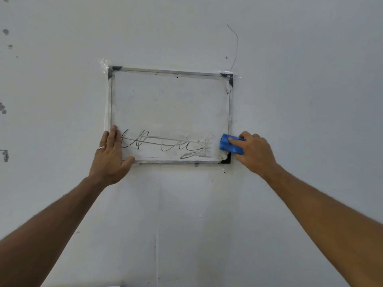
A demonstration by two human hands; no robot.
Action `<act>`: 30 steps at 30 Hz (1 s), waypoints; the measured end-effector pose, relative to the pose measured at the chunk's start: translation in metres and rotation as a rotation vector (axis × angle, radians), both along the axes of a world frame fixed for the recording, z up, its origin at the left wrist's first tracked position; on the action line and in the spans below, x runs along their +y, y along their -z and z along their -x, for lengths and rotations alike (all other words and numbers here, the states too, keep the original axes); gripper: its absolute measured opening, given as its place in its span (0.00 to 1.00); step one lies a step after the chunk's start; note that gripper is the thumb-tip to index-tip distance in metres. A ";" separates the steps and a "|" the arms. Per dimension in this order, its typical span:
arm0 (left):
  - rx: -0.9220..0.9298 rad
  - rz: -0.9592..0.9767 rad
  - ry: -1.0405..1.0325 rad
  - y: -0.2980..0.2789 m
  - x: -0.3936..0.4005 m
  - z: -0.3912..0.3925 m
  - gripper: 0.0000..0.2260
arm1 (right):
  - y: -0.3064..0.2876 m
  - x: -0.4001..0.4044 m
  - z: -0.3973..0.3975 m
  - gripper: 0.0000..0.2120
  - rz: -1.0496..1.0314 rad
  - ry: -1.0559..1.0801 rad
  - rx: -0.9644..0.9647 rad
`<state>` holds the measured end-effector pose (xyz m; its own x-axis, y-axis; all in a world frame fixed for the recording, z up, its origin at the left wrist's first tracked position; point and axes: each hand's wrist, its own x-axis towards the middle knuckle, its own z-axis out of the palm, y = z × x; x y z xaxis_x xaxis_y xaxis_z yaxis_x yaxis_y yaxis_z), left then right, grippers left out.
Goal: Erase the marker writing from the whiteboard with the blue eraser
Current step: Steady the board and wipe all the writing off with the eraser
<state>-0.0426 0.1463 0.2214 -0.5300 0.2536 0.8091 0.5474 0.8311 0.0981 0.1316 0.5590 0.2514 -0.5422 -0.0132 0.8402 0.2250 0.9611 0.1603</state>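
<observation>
Whiteboard (pixel 170 104): marker writing (pixel 163 145) along bottom edge. Right hand (pixel 253 152), fingers clamped on blue eraser (pixel 228 146), bottom-right corner. Left hand (pixel 110 156), fingers together, flat on bottom-left corner.

a plain indoor room, most likely a home or a bare workroom; nothing shown settles which. the view is filled by a white painted wall (pixel 290 121), scuffed with grey marks (pixel 5 32) along the left edge of the frame and a thin crack or wire (pixel 236 46) running down at upper right. a small whiteboard (pixel 170 96) with a metal frame and dark corner caps hangs at centre, held at its top corners by clear tape (pixel 103 63) rather than proper fittings. no furniture, counters, machines or shelves are in view, so the makeshift mounting and worn paint are the only cues.
</observation>
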 end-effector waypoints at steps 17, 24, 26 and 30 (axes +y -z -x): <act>0.007 -0.009 0.015 0.003 -0.001 0.003 0.44 | -0.009 0.003 0.010 0.25 -0.145 -0.083 -0.015; 0.018 -0.013 0.025 0.005 -0.003 0.005 0.43 | 0.011 -0.024 0.020 0.25 -0.209 -0.208 -0.071; 0.017 -0.008 0.029 0.005 -0.004 0.006 0.43 | -0.009 -0.013 0.021 0.25 -0.191 -0.185 -0.058; 0.014 -0.024 0.011 0.005 0.003 0.003 0.43 | -0.008 -0.041 0.033 0.25 -0.008 -0.177 0.051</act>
